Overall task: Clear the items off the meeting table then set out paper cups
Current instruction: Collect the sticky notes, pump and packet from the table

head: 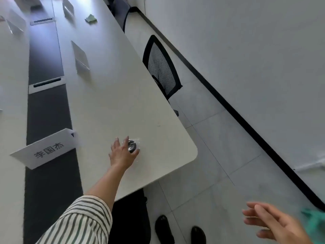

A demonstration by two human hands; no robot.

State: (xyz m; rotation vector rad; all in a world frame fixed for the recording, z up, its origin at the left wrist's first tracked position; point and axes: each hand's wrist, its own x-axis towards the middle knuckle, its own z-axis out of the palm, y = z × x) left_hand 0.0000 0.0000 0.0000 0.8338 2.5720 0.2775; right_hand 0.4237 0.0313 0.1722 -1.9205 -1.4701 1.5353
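Right hand [274, 224] hangs open-fingered; left hand [121, 154] grips a dark round object [132, 146] on the table [123, 103].

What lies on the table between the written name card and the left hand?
Nothing: the head view shows bare table top between the name card and the left hand gripping a dark round object.

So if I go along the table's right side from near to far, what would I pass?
Left hand around a small dark round thing → standing card → green cloth, far off.
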